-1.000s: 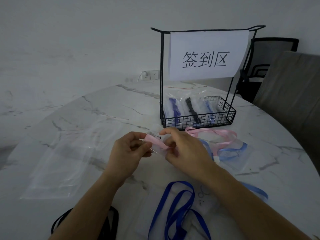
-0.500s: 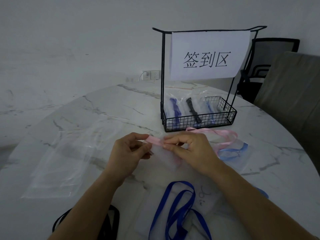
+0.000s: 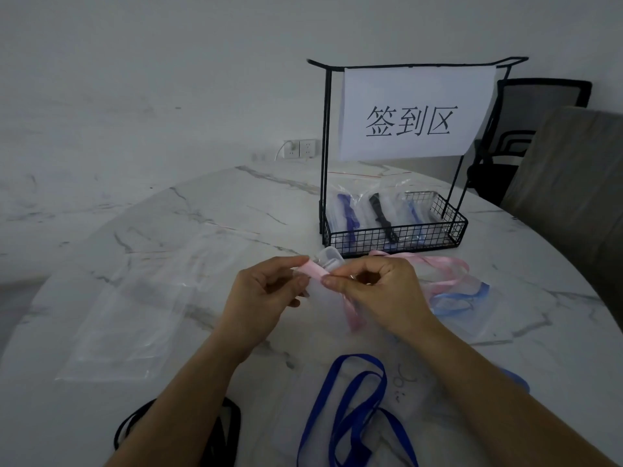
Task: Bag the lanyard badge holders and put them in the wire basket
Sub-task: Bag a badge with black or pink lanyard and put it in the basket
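My left hand [image 3: 266, 294] and my right hand [image 3: 377, 291] both pinch the pink lanyard [image 3: 315, 270] just above the table, in front of the wire basket [image 3: 394, 235]. Its clear badge holder [image 3: 328, 262] sticks up between my fingertips. The rest of the pink ribbon trails right across the marble. The black basket holds bagged lanyards, dark blue, black and light blue. A dark blue lanyard [image 3: 350, 406] with a clear holder lies close to me. A light blue lanyard [image 3: 462, 298] lies to the right.
Clear plastic bags [image 3: 141, 308] lie spread on the left of the round marble table [image 3: 539, 348]. A black lanyard [image 3: 222, 433] lies at the near edge. A paper sign [image 3: 414, 112] hangs on the basket's frame. Chairs [image 3: 546, 129] stand behind on the right.
My right hand has curled tighter on the pink ribbon, folding it. The clear badge holder has come up into sight between my fingertips. The left hand has barely moved.
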The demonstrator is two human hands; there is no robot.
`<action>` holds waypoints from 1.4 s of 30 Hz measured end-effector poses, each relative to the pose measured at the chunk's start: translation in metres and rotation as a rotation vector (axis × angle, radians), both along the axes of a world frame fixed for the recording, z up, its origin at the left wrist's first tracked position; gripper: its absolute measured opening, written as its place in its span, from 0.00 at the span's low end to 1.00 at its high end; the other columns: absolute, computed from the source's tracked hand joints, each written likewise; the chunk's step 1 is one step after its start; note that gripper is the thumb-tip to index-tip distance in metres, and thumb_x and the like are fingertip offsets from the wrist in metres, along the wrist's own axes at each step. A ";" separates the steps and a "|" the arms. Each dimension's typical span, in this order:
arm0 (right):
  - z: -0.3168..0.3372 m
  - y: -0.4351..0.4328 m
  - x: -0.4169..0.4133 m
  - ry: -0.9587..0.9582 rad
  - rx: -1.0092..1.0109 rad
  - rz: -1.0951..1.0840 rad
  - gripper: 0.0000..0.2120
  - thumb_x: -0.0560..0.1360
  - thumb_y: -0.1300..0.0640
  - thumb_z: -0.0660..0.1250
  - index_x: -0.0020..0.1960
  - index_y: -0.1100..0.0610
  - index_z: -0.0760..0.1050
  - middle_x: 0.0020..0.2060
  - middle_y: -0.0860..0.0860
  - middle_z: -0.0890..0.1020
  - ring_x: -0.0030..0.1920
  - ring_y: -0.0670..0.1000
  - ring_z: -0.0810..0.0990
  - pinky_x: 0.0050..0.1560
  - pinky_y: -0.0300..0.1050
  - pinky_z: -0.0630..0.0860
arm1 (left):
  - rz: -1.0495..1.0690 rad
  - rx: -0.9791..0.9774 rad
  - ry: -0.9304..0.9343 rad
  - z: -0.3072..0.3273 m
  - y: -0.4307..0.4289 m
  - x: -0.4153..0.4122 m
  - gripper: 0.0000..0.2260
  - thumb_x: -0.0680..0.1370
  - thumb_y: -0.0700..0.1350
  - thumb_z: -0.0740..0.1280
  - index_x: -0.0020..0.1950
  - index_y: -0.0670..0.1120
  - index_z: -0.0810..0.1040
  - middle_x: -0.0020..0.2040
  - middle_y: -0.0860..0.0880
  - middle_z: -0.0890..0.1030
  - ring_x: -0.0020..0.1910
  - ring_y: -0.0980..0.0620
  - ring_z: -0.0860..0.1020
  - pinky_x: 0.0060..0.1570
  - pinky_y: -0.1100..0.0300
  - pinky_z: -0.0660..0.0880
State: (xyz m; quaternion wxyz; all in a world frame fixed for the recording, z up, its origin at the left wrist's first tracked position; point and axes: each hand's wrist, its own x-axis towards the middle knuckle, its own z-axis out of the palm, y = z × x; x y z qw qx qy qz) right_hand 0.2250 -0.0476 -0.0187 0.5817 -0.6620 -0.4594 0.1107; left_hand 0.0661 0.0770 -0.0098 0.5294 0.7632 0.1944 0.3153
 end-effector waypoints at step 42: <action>-0.014 -0.002 0.028 0.003 -0.109 -0.283 0.20 0.74 0.54 0.75 0.62 0.46 0.72 0.45 0.37 0.78 0.42 0.33 0.77 0.37 0.24 0.73 | 0.174 0.731 0.543 -0.016 0.026 -0.012 0.08 0.77 0.53 0.68 0.52 0.52 0.84 0.60 0.56 0.79 0.59 0.53 0.73 0.53 0.62 0.65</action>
